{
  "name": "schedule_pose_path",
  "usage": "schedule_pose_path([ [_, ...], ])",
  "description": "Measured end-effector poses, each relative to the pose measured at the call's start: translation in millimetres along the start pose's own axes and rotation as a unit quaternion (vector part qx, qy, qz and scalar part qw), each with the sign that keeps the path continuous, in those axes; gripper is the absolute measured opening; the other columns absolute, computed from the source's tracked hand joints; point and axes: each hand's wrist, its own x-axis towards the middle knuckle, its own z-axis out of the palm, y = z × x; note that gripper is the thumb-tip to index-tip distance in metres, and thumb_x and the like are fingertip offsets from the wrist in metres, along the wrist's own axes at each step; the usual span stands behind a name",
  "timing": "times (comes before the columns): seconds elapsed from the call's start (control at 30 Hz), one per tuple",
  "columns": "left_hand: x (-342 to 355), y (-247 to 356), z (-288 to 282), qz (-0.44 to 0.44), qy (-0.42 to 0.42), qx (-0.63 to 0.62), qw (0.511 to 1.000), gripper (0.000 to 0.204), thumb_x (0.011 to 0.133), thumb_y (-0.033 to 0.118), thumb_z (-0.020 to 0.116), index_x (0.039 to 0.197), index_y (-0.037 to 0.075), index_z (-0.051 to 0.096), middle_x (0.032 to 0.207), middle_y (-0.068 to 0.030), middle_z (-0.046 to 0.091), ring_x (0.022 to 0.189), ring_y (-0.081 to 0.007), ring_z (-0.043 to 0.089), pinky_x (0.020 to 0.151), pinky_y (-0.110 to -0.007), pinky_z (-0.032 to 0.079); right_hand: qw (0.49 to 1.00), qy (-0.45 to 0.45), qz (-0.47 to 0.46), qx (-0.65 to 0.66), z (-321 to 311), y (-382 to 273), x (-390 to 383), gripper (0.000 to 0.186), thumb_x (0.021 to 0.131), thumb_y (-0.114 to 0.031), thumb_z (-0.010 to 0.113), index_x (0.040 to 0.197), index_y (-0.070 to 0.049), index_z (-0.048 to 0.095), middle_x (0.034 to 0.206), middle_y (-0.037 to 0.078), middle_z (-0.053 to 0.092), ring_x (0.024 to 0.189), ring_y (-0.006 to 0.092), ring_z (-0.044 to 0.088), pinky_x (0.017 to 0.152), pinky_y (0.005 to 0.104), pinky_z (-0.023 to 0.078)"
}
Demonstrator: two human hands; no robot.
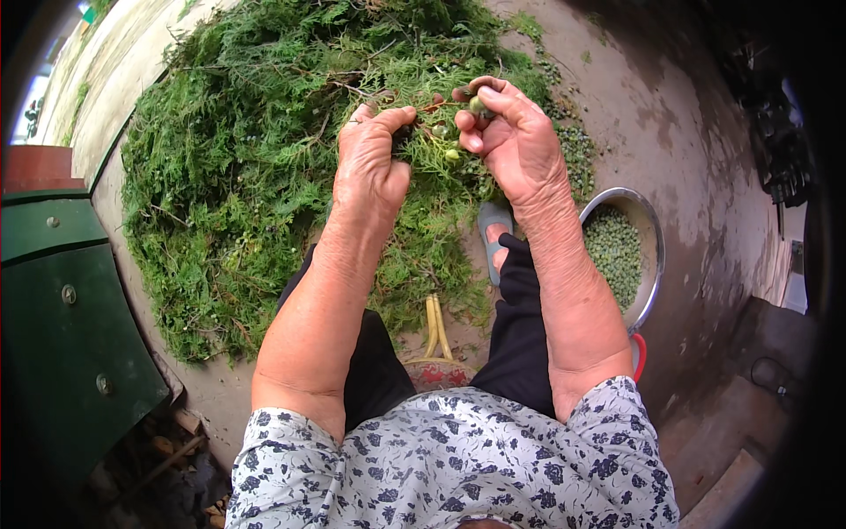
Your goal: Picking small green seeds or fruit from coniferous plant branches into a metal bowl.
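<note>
- a light green sprig (435, 143) is up in front of the person, between the two hands and over the near right part of the pile; a thin orange-brown twig and a few round green cones show with it
- the left hand (374, 154) pinches the twig end of the sprig between thumb and bent forefinger, its back turned upward
- the right hand (518, 145) grips a green cone (478, 106) between thumb and fingers – palm partly in view, the other fingers curled loosely; whether this cone is joined to the twig, i cannot tell
- below and around lies a wide pile of green branches (238, 167), brown stems poking through it
- loose cones (577, 159) are scattered along the right edge of the pile, on the bare floor (696, 167)
- just beside the right forearm stands a round metal bowl (654, 264), with many small green cones (614, 256) in it; something red (640, 354) shows at its near side
- a grey shoe (492, 234) rests at the pile's edge, below dark trousers (522, 331)
- between the knees are two pale yellow bars (434, 326) – what they belong to is unclear
- far left, a dark green cabinet (66, 339) with round knobs
</note>
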Motion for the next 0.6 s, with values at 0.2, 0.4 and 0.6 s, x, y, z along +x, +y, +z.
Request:
schedule_pose_path([
  [0.2,2,1,-2,0.009,0.002,-0.030,1.000,0.020,0.075,-0.007,0.057,0.091,0.003,0.048,0.081,-0.0057,0.055,0.071,-0.0154,0.055,0.066,-0.028,0.048,1.000,0.005,0.009,-0.014,3,5,-1,0.016,0.079,-0.014,0.063,0.087,-0.002,0.056,0.074,0.004,0.058,0.060,0.0113,0.055,0.047,0.0239,0.042],
  [0.4,1,3,-2,0.017,-0.016,-0.042,0.999,0.027,0.073,-0.009,0.058,0.096,0.002,0.046,0.082,-0.0070,0.056,0.073,-0.0176,0.057,0.065,-0.029,0.049,0.883,0.085,-0.059,-0.458,15,15,-6,0.021,0.072,-0.021,0.071,0.082,-0.003,0.066,0.062,0.002,0.059,0.055,0.0063,0.052,0.050,0.0225,0.041],
  [0.6,2,4,-4,-0.018,-0.039,-0.019,0.999,0.036,0.070,-0.010,0.059,0.100,0.001,0.042,0.085,-0.0105,0.055,0.076,-0.0200,0.057,0.065,-0.030,0.050,0.904,0.041,-0.027,-0.425,12,14,-6,0.020,0.082,-0.022,0.063,0.086,-0.003,0.063,0.063,-0.004,0.054,0.048,0.0035,0.046,0.042,0.0170,0.035],
])
